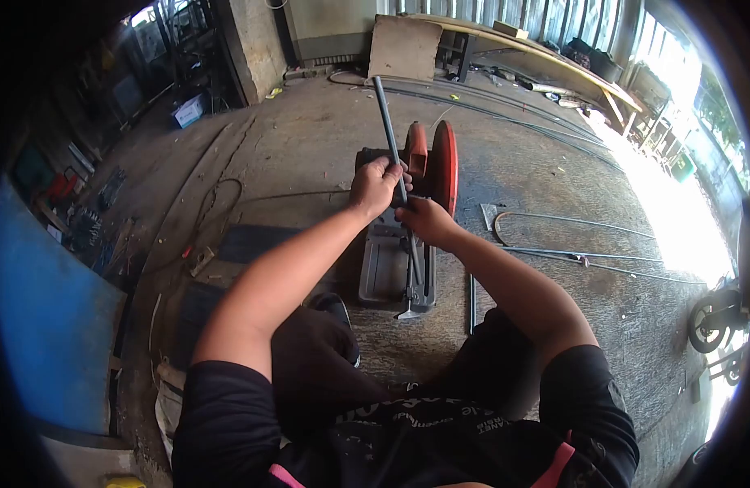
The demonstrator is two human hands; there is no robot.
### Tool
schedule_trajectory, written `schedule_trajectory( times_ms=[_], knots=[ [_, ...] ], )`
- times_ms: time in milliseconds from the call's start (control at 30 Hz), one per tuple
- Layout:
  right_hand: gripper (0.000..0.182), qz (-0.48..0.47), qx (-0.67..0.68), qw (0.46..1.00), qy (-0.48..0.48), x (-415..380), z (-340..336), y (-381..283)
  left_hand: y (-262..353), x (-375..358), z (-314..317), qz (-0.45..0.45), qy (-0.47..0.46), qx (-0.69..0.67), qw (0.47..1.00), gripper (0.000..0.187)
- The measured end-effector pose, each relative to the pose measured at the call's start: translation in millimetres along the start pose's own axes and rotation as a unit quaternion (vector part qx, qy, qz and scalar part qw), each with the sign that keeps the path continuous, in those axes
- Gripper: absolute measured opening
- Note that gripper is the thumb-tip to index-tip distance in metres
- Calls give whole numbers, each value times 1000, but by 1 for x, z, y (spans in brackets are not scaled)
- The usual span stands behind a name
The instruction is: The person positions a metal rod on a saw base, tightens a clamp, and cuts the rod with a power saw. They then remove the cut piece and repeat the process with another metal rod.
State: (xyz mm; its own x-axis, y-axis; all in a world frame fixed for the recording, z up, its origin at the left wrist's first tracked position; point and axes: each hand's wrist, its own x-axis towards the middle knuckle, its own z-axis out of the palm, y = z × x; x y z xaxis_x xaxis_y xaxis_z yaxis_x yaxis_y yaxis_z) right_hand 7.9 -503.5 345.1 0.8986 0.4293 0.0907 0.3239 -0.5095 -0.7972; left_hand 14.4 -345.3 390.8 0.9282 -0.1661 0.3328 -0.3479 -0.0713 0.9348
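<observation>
At the frame's centre, the left hand (376,185) is gripping a long steel rod (386,122) and the right hand (423,220) is pinching it lower, steadying it across the chop saw (399,244) on the concrete floor (537,179), probably for lining up

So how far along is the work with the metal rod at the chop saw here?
Done: several thin rods already lie on the concrete floor right of the saw, whether cut or not I cannot tell. In hand: left hand and right hand both grip a long metal rod over the chop saw. Left: the red blade guard stands raised, no cut under way.
</observation>
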Motion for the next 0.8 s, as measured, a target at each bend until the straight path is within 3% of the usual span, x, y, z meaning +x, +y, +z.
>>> schedule_trajectory(
  times_ms=[33, 100, 167, 233, 300, 400, 467, 567, 633, 700, 800],
  knots=[
    [36, -12, 57, 998, -13, -10, -6, -7, 7, -1, -1, 6, -6, 2, 1000, 14],
    [34, -49, 31, 998, 21, -22, -12, -9, 21, -1, -2, -6, -160, -36, 986, 16],
    [32, 14, 148, 988, -29, -27, -7, 5, 30, -2, -1, -34, -208, -50, 976, 17],
    [34, 18, 146, 989, -21, -42, -12, -8, 29, -2, 2, -24, -275, -14, 961, 19],
    [35, 24, 140, 990, -17, -50, -10, -6, 26, -4, 8, 1, -276, 46, 960, 24],
    [43, 3, -11, 1000, 25, -55, -13, 1, 10, 4, 18, 75, -228, 97, 966, 16],
    [44, 15, 5, 1000, 9, -56, -19, 2, 11, 10, 20, -6, -264, 47, 963, 15],
    [42, 21, 59, 998, -29, -50, -29, 6, 21, 15, 25, -51, -268, -51, 961, 17],
    [39, 45, 291, 953, -70, -44, -31, 10, 20, 17, 25, -67, -246, -72, 964, 20],
    [37, 42, 325, 938, -111, -35, -32, 16, 13, 20, 22, -50, -214, -113, 969, 24],
    [32, 73, 497, 861, -84, -30, -33, 4, 13, 23, 15, -24, -234, -147, 961, 25]
  ],
)
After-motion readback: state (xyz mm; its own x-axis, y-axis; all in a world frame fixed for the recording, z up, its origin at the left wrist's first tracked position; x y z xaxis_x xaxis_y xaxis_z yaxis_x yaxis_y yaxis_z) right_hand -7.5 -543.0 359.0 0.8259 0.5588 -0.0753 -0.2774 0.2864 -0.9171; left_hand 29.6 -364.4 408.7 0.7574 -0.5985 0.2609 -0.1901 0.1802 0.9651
